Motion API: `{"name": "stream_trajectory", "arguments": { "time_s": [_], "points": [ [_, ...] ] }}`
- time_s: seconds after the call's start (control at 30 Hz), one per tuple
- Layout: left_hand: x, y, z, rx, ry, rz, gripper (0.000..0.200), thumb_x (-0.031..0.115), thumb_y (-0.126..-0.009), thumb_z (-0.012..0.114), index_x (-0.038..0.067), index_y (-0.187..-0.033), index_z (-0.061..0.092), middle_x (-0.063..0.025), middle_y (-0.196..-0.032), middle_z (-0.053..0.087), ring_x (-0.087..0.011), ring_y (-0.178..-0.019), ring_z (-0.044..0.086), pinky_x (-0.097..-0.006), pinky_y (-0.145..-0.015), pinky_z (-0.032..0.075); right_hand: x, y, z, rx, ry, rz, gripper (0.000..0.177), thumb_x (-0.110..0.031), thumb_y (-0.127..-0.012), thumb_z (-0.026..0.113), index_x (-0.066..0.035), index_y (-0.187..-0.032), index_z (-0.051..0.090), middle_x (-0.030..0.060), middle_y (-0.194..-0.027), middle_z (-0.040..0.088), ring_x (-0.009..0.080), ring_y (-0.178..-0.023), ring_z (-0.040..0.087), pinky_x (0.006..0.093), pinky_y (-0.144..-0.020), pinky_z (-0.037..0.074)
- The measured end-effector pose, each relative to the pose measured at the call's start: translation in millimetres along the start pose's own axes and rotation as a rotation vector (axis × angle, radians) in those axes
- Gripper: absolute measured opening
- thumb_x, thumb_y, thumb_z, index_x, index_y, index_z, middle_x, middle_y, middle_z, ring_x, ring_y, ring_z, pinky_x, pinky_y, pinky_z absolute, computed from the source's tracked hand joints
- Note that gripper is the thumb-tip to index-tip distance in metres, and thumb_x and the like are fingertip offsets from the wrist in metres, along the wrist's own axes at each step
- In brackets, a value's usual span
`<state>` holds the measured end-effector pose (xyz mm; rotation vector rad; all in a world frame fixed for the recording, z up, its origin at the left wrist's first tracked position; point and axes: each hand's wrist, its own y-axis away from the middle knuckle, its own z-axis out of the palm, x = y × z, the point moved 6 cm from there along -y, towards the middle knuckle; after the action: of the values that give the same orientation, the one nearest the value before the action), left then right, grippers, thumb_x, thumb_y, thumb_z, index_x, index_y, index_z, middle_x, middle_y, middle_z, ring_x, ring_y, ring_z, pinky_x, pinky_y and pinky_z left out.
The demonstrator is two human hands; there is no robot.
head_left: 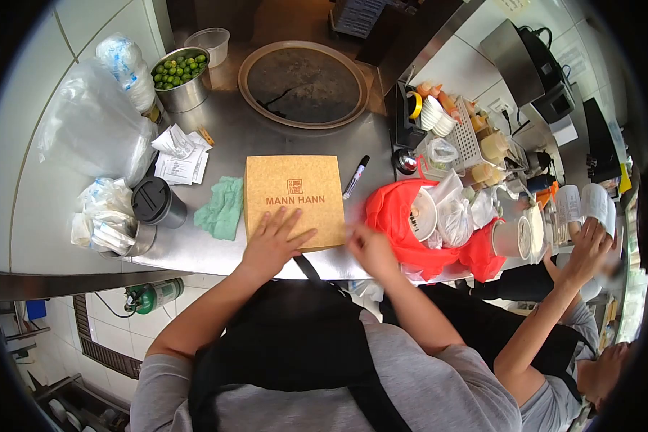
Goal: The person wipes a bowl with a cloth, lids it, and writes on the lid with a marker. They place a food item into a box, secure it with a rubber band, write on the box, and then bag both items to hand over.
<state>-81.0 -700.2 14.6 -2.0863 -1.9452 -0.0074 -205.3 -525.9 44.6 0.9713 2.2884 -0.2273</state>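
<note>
A closed brown cardboard box (295, 180) printed "MANN HANN" sits on the steel counter in front of me. My left hand (277, 241) lies on the front part of its lid, fingers spread. Beside the box's lower right corner is my right hand (372, 250), its fingers bent and smeared by motion, so whether it grips the edge cannot be made out. A black-capped marker (356, 177) lies right of the box. To the left is a crumpled green cloth (221, 208). Close to my right hand stands a red plastic bag (392, 209) around a white round container (423, 214).
A round brown tray (304, 52) lies behind the box. At left are a pot of green limes (181, 74), paper slips (181, 155) and a black-lidded cup (158, 201). A co-worker's hand (590, 245) holds a paper-like roll at right, near a white basket (466, 137).
</note>
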Motion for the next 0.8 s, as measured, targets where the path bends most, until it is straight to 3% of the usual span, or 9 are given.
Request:
{"name": "stream_trajectory", "arguments": {
  "time_s": [0.03,0.13,0.2,0.23,0.3,0.37,0.57,0.7,0.8],
  "points": [
    [3.9,-6.2,1.3,0.008,0.001,-0.007,0.065,0.039,-0.087,0.063,0.039,-0.146,0.038,-0.0063,-0.154,0.034,-0.0317,-0.142,0.030,-0.0543,-0.116,0.021,-9.0,-19.1,-32.1,0.088,-0.115,0.024,0.026,-0.009,-0.089,0.061,-0.003,-0.115,0.064,0.0078,-0.080,0.064,0.0129,-0.070,0.062,0.0287,-0.064,0.050],
    [10.1,-16.2,7.9,-0.048,-0.034,0.001,0.067,0.043,-0.085,0.063,0.042,-0.147,0.036,-0.0032,-0.156,0.030,-0.0318,-0.143,0.029,-0.0550,-0.115,0.024,49.0,-114.1,-121.9,0.381,-0.378,-0.019,0.014,-0.005,-0.092,0.056,-0.001,-0.100,0.066,0.0037,-0.082,0.068,0.0095,-0.069,0.059,0.0268,-0.064,0.048],
    [10.4,-15.8,8.3,-0.057,-0.047,-0.009,0.068,0.043,-0.085,0.063,0.042,-0.147,0.035,-0.0031,-0.157,0.029,-0.0318,-0.143,0.028,-0.0550,-0.115,0.024,137.0,-186.1,-172.0,0.691,-0.229,-0.054,0.015,-0.011,-0.092,0.062,0.001,-0.093,0.069,0.0103,-0.085,0.071,0.0165,-0.074,0.064,0.0294,-0.069,0.051],
    [10.5,-15.8,9.8,-0.075,-0.050,-0.009,0.068,0.044,-0.085,0.062,0.042,-0.147,0.035,-0.0030,-0.158,0.027,-0.0318,-0.144,0.027,-0.0550,-0.115,0.024,152.2,-200.8,-190.9,0.761,-0.036,0.086,0.023,-0.021,-0.091,0.064,0.002,-0.094,0.070,0.0179,-0.086,0.071,0.0286,-0.080,0.069,0.0364,-0.073,0.052],
    [9.2,-16.7,10.2,-0.082,-0.060,-0.034,0.068,0.044,-0.085,0.063,0.043,-0.147,0.034,-0.0025,-0.158,0.025,-0.0317,-0.144,0.027,-0.0550,-0.115,0.023,204.7,-243.7,-201.2,0.479,0.252,0.356,0.039,-0.037,-0.089,0.065,0.001,-0.100,0.070,0.0265,-0.096,0.068,0.0439,-0.096,0.065,0.0483,-0.081,0.049],
    [9.7,-19.0,9.1,-0.132,-0.047,-0.018,0.069,0.044,-0.085,0.063,0.043,-0.147,0.034,-0.0022,-0.159,0.025,-0.0315,-0.144,0.026,-0.0549,-0.115,0.023,274.3,-279.0,-193.5,0.477,0.148,0.491,0.040,-0.042,-0.091,0.064,-0.003,-0.090,0.071,0.0115,-0.090,0.070,0.0241,-0.073,0.059,0.0422,-0.066,0.046],
    [9.9,-20.1,10.4,-0.176,-0.037,-0.024,0.071,0.041,-0.085,0.064,0.045,-0.148,0.032,-0.0014,-0.160,0.023,-0.0310,-0.145,0.026,-0.0538,-0.116,0.022,242.7,-262.7,-192.5,0.392,-0.507,0.629,0.031,-0.041,-0.088,0.069,-0.011,-0.099,0.068,0.0075,-0.101,0.063,0.0196,-0.081,0.046,0.0424,-0.062,0.035],
    [8.7,-21.3,8.3,-0.172,-0.004,-0.035,0.074,0.038,-0.085,0.066,0.044,-0.149,0.030,-0.0012,-0.160,0.021,-0.0306,-0.145,0.025,-0.0531,-0.117,0.021,213.1,-213.5,-195.8,0.355,-0.435,0.496,0.026,-0.031,-0.090,0.069,-0.009,-0.102,0.066,0.0038,-0.100,0.068,0.0146,-0.065,0.047,0.0341,-0.057,0.035],
    [8.5,-20.7,9.8,-0.174,-0.017,-0.031,0.075,0.038,-0.084,0.066,0.044,-0.149,0.029,-0.0009,-0.161,0.020,-0.0304,-0.146,0.025,-0.0531,-0.117,0.020,250.5,-217.7,-170.1,0.416,-0.289,0.413,0.027,-0.029,-0.087,0.072,-0.003,-0.088,0.070,0.0031,-0.078,0.068,0.0127,-0.055,0.048,0.0320,-0.052,0.037]
  ]
}}
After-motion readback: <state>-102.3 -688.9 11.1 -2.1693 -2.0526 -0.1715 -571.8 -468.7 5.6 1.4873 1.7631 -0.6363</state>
